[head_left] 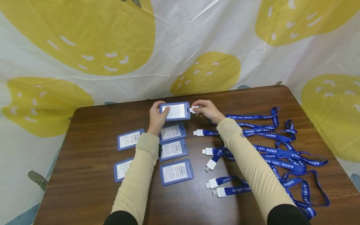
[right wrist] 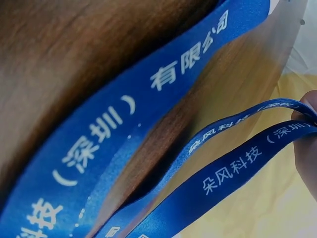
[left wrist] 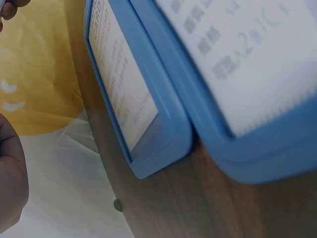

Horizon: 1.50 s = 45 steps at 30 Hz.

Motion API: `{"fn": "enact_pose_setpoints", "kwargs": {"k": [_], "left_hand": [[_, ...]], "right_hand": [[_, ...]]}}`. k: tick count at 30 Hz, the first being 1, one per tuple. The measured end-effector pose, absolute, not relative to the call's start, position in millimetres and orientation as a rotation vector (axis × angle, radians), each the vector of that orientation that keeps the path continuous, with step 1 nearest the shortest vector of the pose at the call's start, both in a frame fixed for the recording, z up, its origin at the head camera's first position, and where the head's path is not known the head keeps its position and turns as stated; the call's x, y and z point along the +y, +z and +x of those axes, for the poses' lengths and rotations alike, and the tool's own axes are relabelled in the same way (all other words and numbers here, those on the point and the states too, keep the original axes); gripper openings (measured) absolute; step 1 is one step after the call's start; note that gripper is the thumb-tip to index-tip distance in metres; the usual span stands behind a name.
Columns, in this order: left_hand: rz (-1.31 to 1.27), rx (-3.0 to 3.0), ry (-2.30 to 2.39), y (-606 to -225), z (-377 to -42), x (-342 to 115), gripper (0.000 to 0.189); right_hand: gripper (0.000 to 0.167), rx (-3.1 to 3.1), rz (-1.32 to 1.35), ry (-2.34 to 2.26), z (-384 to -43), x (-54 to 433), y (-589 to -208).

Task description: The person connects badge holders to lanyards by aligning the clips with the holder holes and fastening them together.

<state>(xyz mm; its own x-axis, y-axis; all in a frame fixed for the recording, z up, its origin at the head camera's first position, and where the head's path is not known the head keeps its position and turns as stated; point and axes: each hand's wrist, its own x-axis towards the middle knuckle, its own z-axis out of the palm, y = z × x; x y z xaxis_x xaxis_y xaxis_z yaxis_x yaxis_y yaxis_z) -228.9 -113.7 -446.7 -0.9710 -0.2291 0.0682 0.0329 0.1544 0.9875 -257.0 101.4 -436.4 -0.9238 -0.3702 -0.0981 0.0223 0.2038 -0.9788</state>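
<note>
Near the table's back edge my left hand (head_left: 158, 116) grips a blue badge holder (head_left: 175, 111) by its left end, thumb on the card face. My right hand (head_left: 207, 110) pinches the white clip (head_left: 194, 109) of a blue lanyard, whose tip is right at the slotted end of that holder. In the right wrist view, the lanyard's printed strap (right wrist: 233, 171) runs down from the fingers (right wrist: 307, 144). Below the left hand lie two badge holders (left wrist: 133, 84) close together, seen large in the left wrist view, where only part of the left hand shows at the edge.
More badge holders lie on the brown table (head_left: 92, 134), among them one in front (head_left: 176, 172) and one at left (head_left: 129, 139). Several blue lanyards (head_left: 281, 156) with white clips (head_left: 208, 151) spread over the right side. A patterned cloth (head_left: 180, 40) hangs behind.
</note>
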Motion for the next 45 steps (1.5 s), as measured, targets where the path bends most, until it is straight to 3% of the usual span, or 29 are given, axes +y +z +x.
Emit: {"fn": "enact_pose_setpoints", "kwargs": {"k": [19, 30, 45], "left_hand": [[0.190, -2.290, -1.916, -446.0, -226.3, -115.1, 0.028], [0.133, -2.146, -2.382, -444.4, -224.6, -113.5, 0.045], [0.125, -2.124, -2.321, -446.2, -224.4, -109.7, 0.040]], "right_hand": [[0.024, 2.153, -0.317, -1.752, -255.0, 100.0, -432.7], [0.020, 2.043, -0.281, -1.868, -255.8, 95.2, -434.0], [0.016, 2.009, -0.283, -1.931, -255.8, 92.4, -435.8]]}}
